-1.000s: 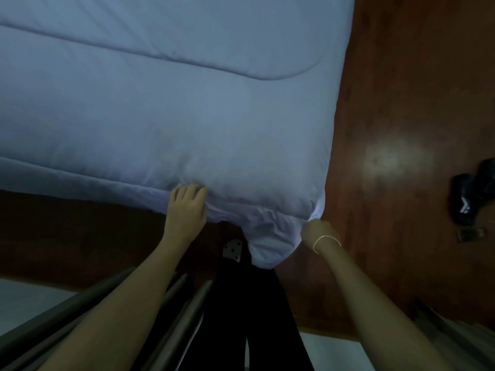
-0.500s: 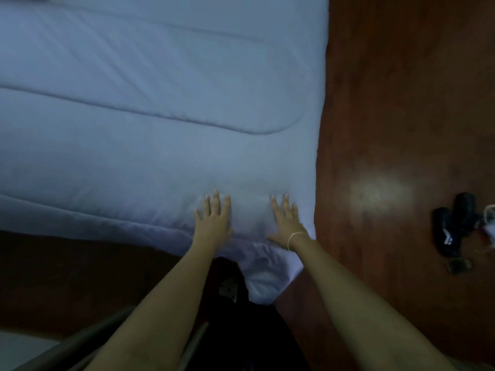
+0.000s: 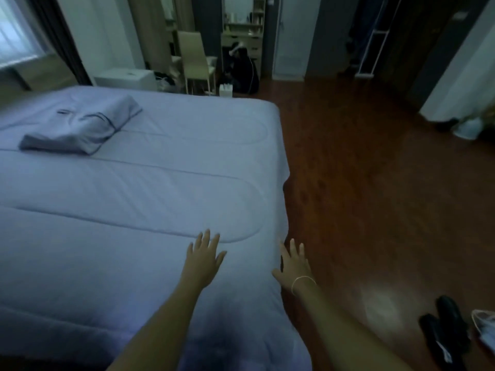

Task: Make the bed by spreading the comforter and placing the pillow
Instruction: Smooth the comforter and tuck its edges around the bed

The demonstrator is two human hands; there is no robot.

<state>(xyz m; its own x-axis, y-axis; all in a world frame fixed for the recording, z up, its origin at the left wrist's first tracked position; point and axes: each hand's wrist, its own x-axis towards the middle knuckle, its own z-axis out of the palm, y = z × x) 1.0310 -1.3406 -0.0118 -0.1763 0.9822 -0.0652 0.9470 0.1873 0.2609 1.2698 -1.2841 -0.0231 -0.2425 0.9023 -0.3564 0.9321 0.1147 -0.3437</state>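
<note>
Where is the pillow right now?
In the head view the pillow lies on top of the spread comforter at the far left of the bed, near the window, well away from both hands at the near right corner.

Left hand [image 3: 204, 256] flat on pale comforter [image 3: 139, 199], right hand [image 3: 293, 263] at its edge, pillow [image 3: 80, 127] far left

One comforter [image 3: 128, 199], one pillow [image 3: 80, 127], two shoes [image 3: 444, 330], one chair [image 3: 195, 57].
</note>
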